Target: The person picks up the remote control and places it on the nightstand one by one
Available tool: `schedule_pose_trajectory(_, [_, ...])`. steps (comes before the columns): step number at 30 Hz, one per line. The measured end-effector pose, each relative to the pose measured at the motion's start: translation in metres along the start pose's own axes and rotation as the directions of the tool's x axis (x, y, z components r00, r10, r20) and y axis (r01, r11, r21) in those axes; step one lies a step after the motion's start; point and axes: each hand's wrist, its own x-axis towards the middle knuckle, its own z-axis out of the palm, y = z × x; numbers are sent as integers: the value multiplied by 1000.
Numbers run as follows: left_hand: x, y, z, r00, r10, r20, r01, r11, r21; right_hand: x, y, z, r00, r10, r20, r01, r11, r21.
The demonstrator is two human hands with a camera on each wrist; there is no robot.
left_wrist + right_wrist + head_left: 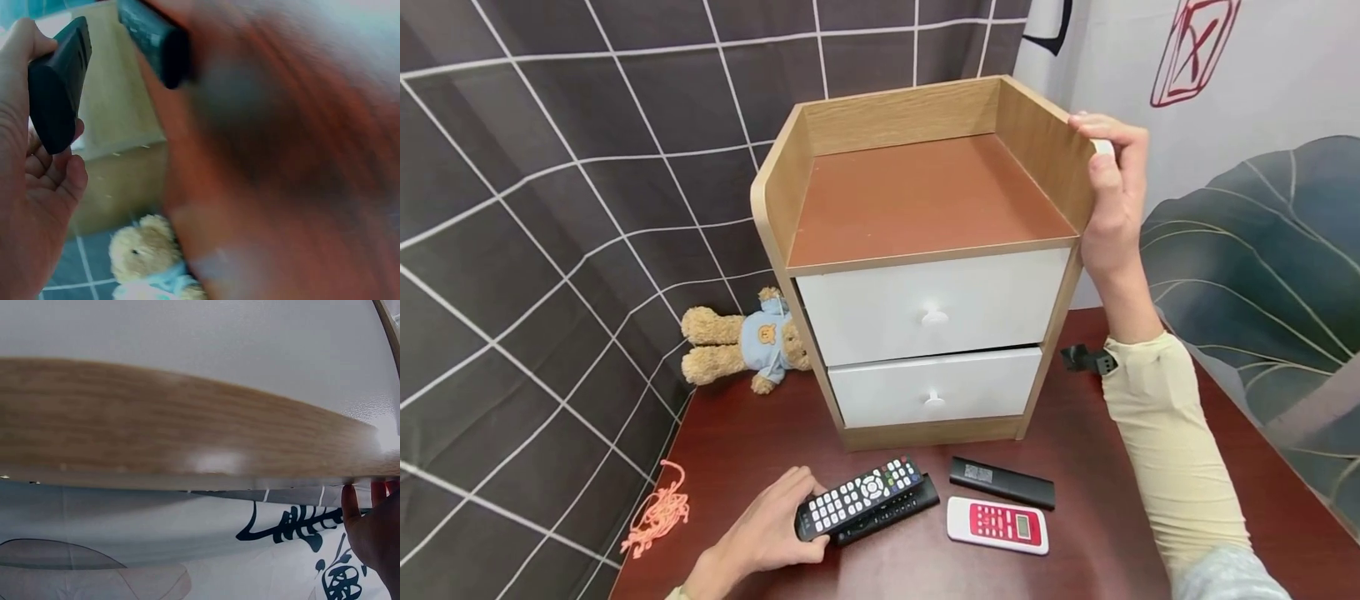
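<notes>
My left hand [778, 518] grips a black remote control [859, 497] with white buttons, thumb on the near side and fingers on the far side. Partly covered by it in the head view is a second black remote [891, 510]. In the left wrist view the held remote [59, 87] shows end-on, tilted off the table. Up at the right, my right hand [1112, 187] holds the top edge of the side panel of a small wooden drawer cabinet [934, 429], thumb inside and fingers over the edge. Both white drawers [880, 312] face me; the lower one sits slightly uneven.
A black remote [1002, 483] lies face down in front of the cabinet, beside a white remote [958, 518] with a red keypad. A teddy bear [763, 337] lies left of the cabinet. Pink cord [658, 512] lies at the table's left edge. Curtains hang behind.
</notes>
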Motion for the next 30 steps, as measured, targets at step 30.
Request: schedule_pose_trajectory(30, [120,86,-153,884,335,-326,-250,928,275,1,3,-1,1000,5,-11,-5,1000,-10])
